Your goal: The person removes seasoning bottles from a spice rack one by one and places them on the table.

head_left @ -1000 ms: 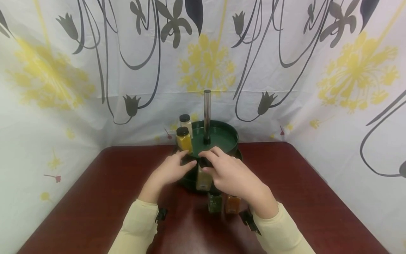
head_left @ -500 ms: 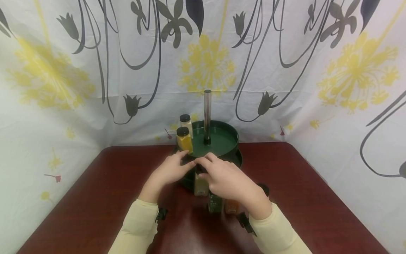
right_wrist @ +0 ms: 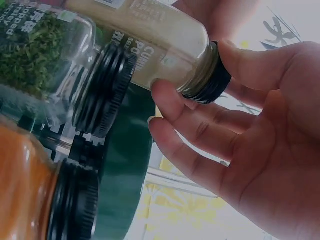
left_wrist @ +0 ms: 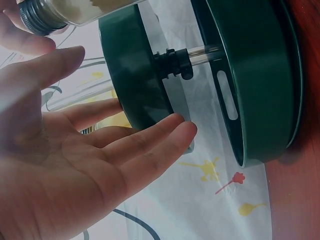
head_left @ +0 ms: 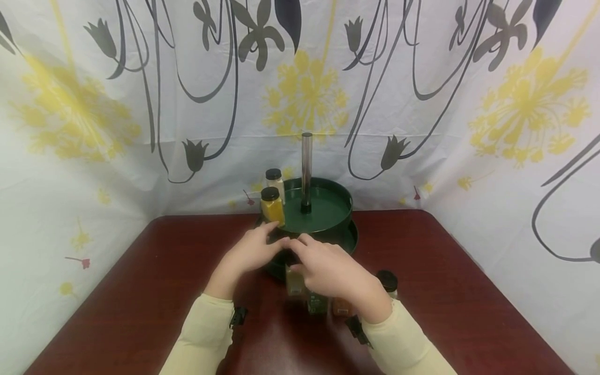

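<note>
My right hand [head_left: 330, 271] holds a jar of cumin powder [right_wrist: 165, 45] by its black lid, the thumb on one side and fingers on the other. In the head view this beige jar [head_left: 295, 285] is upright in front of the green two-tier rack [head_left: 335, 225], partly hidden by the hand. My left hand [head_left: 247, 252] has its fingers extended against the upper tray [left_wrist: 132, 60], below the yellow jar [head_left: 273, 211]. A jar of chopped parsley [right_wrist: 40, 55] and an orange spice jar [right_wrist: 22, 185] stand close by, under my right hand in the head view.
A pale jar [head_left: 275, 179] stands behind the yellow one on the upper tray. The rack's metal post [head_left: 307, 172] rises from its centre. Another black-lidded jar [head_left: 387, 280] shows beyond my right wrist. A patterned curtain [head_left: 300, 78] hangs behind the dark red table [head_left: 187, 260].
My right hand has come down and slightly left, towards me, bringing the cumin jar from the rack's front to near the parsley jar. The left hand has stayed put.
</note>
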The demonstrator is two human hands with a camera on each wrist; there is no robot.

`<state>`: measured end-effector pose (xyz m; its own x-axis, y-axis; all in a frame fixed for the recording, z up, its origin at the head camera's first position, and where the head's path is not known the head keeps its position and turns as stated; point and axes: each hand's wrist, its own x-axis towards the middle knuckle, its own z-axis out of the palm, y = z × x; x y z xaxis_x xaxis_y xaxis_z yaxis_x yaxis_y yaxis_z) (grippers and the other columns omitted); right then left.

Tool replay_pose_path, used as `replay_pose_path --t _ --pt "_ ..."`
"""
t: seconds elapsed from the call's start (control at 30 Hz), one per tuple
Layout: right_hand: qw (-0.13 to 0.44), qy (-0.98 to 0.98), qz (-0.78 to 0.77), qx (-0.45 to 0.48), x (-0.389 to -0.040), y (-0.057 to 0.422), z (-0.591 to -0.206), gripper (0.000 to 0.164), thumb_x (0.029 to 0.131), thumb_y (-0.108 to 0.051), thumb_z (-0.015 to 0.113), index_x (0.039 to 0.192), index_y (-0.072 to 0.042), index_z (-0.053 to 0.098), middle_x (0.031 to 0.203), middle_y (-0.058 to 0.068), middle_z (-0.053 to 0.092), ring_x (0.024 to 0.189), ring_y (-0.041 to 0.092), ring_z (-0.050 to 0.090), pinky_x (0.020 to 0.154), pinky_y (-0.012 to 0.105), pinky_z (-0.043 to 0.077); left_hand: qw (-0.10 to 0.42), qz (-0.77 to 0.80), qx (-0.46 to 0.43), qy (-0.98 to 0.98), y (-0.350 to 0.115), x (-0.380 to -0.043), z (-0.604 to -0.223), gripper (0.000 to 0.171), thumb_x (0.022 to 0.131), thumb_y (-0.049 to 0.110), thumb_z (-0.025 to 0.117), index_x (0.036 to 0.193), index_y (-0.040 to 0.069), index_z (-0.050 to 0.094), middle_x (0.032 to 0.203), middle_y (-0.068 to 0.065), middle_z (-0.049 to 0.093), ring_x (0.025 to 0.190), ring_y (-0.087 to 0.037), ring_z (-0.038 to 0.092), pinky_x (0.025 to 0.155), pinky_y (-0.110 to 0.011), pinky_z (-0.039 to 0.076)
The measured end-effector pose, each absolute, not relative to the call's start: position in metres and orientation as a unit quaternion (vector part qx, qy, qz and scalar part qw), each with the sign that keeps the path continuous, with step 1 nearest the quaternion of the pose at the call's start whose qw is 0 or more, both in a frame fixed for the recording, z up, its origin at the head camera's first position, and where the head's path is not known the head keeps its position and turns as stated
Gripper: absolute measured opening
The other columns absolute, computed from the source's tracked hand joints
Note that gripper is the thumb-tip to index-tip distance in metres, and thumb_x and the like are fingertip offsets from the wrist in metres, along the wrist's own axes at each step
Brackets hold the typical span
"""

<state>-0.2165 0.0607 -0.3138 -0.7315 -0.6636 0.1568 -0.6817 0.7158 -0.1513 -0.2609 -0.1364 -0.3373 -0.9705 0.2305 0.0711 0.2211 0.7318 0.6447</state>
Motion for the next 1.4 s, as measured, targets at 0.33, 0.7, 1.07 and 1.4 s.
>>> replay_pose_path --t 0.33,0.7,1.07,1.4 --pt "0.054 -0.918 0.054 0.388 -0.218 0.054 -0.322 0.037 0.093 -0.031 0.064 0.124 -0.012 0.061 0.102 -0.002 0.059 0.084 0.011 0.058 0.068 0.029 0.053 0.004 0.347 0.132 0.928 -0.137 -0.261 -0.336 0.049 0.104 0.029 0.042 0.147 0.007 0.039 0.148 -0.018 0.039 0.137 -0.033 0.030 0.107 -0.053 0.032" --pt "0.046 -0.917 0.036 0.394 -0.221 0.049 -0.330 0.032 0.090 -0.028 0.068 0.116 -0.012 0.063 0.093 -0.003 0.058 0.080 0.010 0.055 0.063 0.027 0.052 0.007 0.356 0.128 0.925 -0.138 -0.260 -0.337 0.058 0.101 0.039 0.049 0.149 0.010 0.037 0.148 -0.016 0.039 0.122 -0.030 0.051 0.099 -0.050 0.043" --pt "0.022 -0.919 0.018 0.393 -0.221 0.045 -0.334 0.025 0.088 -0.028 0.070 0.108 -0.014 0.064 0.089 -0.005 0.057 0.078 0.009 0.055 0.064 0.029 0.052 0.012 0.359 0.126 0.925 -0.138 -0.258 -0.336 0.060 0.099 0.041 0.051 0.150 0.011 0.036 0.148 -0.014 0.039 0.121 -0.028 0.052 0.096 -0.049 0.045" --pt "0.015 -0.924 0.004 0.381 -0.219 0.045 -0.338 0.025 0.085 -0.028 0.073 0.105 -0.015 0.064 0.087 -0.006 0.055 0.075 0.008 0.054 0.060 0.027 0.051 0.010 0.358 0.126 0.925 -0.137 -0.259 -0.337 0.061 0.099 0.041 0.052 0.149 0.010 0.036 0.148 -0.014 0.039 0.120 -0.028 0.053 0.096 -0.049 0.046"
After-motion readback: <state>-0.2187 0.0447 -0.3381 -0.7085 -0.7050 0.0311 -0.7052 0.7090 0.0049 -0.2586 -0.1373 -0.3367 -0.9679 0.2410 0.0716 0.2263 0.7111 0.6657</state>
